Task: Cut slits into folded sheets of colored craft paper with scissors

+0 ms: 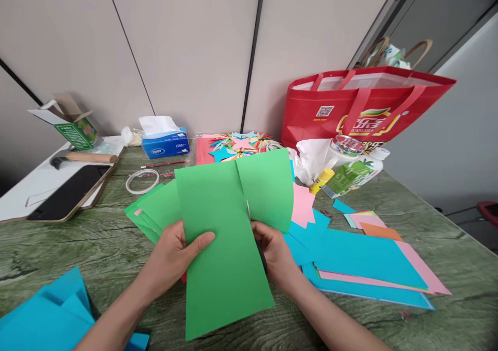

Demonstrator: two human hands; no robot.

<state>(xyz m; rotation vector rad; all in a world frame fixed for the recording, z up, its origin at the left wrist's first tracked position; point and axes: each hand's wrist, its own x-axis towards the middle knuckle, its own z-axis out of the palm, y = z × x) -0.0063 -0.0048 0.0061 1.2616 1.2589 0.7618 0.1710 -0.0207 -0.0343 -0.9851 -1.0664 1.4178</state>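
A large green paper sheet [221, 257] is held up in the middle of the view, with a cut running down from its top edge. My left hand [175, 252] pinches the sheet's left side, thumb on its front face. On the right, my right hand [274, 250] is closed round the dark handle of scissors [261, 257], mostly hidden by the paper. A bit of blade shows at the lower end of the cut. The cut part [268, 190] bends away to the right. More green sheets [161, 205] lie behind my left hand.
Blue sheets [50, 314] lie at the lower left; blue and pink sheets [369, 257] at the right. Behind stand a tissue box [165, 143], tape roll [142, 181], glue stick [321, 180] and red bag [319, 117]. A phone [70, 192] and hammer [83, 158] are left.
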